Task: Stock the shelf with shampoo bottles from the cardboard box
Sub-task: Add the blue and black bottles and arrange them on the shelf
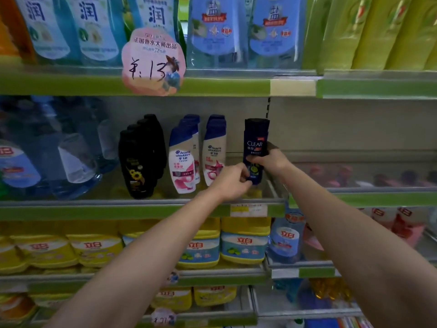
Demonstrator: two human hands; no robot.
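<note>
Both forearms reach up from the bottom edge toward the middle shelf [142,204]. Left hand [233,183]: fingers curled, pinching the lower end of the dark CLEAR bottle [255,143]. Right hand [269,160]: wrapped round the bottle's midsection from the right. Bottle upright at the shelf's right end, just above the shelf floor. Left of it, well apart: two rows of white shampoo bottles [183,159], then a row of black bottles [139,159]. Pink price tag [152,62] hangs on the shelf above.
</note>
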